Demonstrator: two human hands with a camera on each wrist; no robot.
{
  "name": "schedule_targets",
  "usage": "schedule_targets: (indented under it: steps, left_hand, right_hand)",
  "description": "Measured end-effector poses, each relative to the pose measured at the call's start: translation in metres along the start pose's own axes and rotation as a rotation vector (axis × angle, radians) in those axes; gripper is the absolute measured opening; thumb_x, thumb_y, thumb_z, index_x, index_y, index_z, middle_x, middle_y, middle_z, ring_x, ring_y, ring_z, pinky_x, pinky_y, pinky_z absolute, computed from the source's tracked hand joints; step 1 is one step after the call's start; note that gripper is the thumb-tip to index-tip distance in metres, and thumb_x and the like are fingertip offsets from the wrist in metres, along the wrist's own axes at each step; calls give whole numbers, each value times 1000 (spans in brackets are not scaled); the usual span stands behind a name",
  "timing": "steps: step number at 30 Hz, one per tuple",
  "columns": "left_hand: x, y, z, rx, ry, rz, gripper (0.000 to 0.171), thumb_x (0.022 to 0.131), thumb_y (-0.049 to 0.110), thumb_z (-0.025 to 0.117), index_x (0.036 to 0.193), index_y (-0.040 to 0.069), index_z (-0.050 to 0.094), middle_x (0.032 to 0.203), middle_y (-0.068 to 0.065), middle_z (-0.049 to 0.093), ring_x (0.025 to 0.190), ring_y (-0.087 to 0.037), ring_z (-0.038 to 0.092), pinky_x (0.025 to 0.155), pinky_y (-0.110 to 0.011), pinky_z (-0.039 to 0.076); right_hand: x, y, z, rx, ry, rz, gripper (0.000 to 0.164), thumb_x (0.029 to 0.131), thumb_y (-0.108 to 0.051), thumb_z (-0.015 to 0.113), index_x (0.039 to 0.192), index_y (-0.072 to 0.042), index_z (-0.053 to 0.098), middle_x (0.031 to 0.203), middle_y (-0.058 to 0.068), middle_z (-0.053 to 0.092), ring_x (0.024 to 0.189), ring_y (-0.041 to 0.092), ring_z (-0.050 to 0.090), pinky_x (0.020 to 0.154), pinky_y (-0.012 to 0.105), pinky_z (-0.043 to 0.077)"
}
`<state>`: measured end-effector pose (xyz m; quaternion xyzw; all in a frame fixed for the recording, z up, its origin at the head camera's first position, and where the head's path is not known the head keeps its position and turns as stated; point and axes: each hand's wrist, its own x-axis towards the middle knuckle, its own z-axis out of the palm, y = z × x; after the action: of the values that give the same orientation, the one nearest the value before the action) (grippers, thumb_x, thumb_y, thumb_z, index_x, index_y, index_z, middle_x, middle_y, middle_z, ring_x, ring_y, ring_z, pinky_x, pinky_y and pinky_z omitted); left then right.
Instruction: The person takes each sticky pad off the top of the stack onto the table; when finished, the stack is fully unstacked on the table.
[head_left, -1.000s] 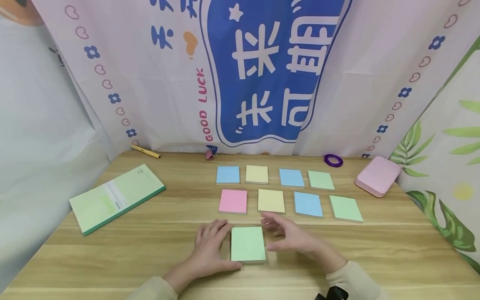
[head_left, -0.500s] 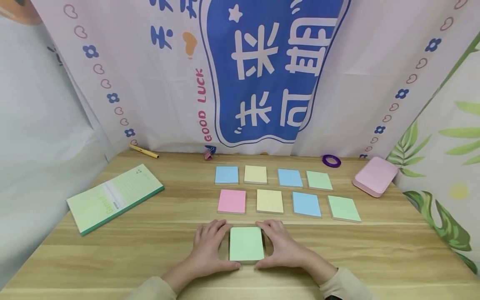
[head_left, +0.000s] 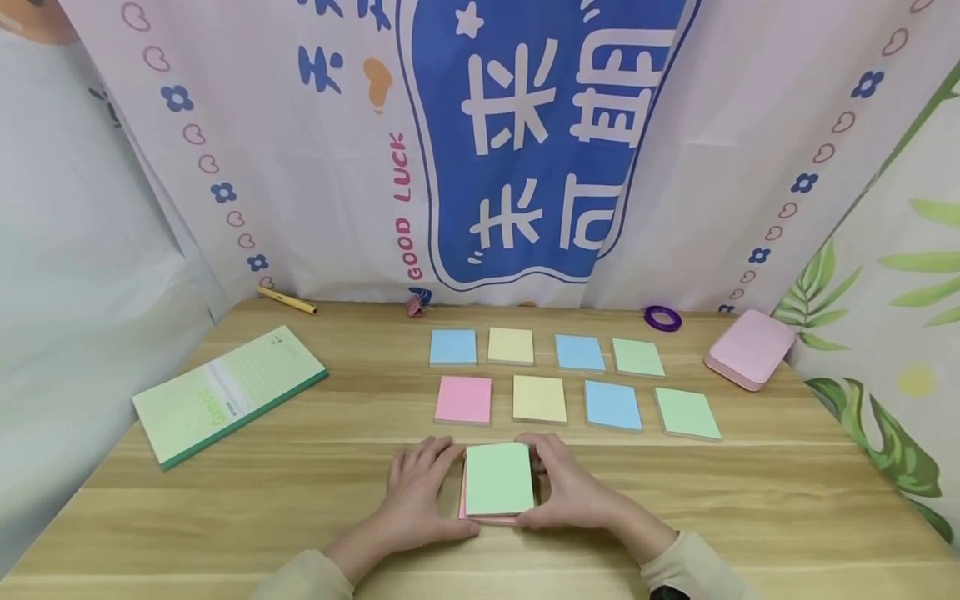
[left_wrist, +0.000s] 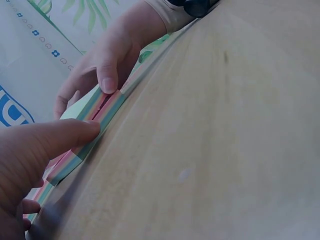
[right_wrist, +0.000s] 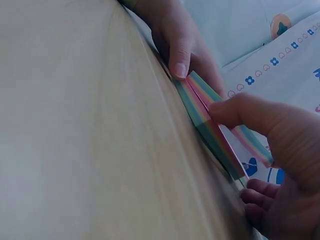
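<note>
A square block of sticky notes lies before me, split in two. Its upper part (head_left: 499, 477), green on top, is raised and tilted. Beneath it the lower part (head_left: 487, 521) shows a pink top sheet along the near and left edges. My left hand (head_left: 422, 498) grips the block's left side, thumb at the near edge and fingers at the far one. Across from it, my right hand (head_left: 576, 492) pinches the upper part at the right, thumb in front. The right wrist view shows striped edges on both parts, with a wedge-shaped gap between.
Two rows of sticky note pads, among them a pink pad (head_left: 463, 399), lie behind the hands. A green notepad (head_left: 231, 396) is at the left, a yellow pen (head_left: 288, 300) behind it. Purple tape (head_left: 663, 318), a pink box (head_left: 752, 349) and binder clips (head_left: 417, 303) sit toward the back.
My right hand came in to the block's right side, then raised the green-topped part, shifting it slightly right and away and exposing pink below. The left hand stayed in place.
</note>
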<state>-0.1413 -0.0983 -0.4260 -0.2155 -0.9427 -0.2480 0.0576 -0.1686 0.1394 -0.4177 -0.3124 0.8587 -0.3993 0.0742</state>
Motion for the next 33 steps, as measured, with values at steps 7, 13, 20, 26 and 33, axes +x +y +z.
schedule_targets:
  steps: [7, 13, 20, 26, 33]
  left_hand:
    - [2, 0, -1, -7, -11, -1, 87, 54, 55, 71, 126, 17, 40, 129, -12, 34, 120, -32, 23, 92, -57, 5]
    - [3, -1, 0, 9, -16, 8, 88, 55, 56, 69, 127, 17, 39, 129, -12, 33, 120, -32, 22, 92, -57, 5]
    - [1, -1, 1, 21, -4, 12, 86, 55, 56, 70, 126, 16, 41, 129, -11, 33, 119, -32, 23, 92, -57, 6]
    - [1, -1, 2, 18, 3, 17, 84, 55, 57, 69, 124, 17, 43, 129, -11, 34, 119, -32, 24, 92, -57, 6]
    - [2, -2, 3, 2, 3, 0, 84, 57, 59, 68, 125, 16, 43, 129, -10, 34, 120, -31, 23, 92, -57, 5]
  right_hand:
    - [2, 5, -13, 277, -66, 55, 86, 64, -10, 75, 129, -7, 17, 99, 7, 49, 82, 20, 49, 67, 29, 45]
    - [4, 4, -19, 600, -96, 55, 81, 70, 7, 65, 129, -4, 11, 113, 19, 47, 95, 28, 52, 77, 35, 45]
    - [-4, -4, -32, 802, -58, -34, 84, 68, 13, 62, 132, -6, 11, 114, 25, 42, 96, 31, 49, 79, 36, 44]
    - [-21, 3, -49, 821, -43, -116, 83, 71, 14, 58, 133, -5, 7, 113, 24, 42, 98, 28, 48, 78, 33, 44]
    - [-48, 24, -65, 834, -42, -74, 84, 71, 15, 56, 134, -5, 4, 109, 22, 44, 93, 24, 50, 72, 29, 46]
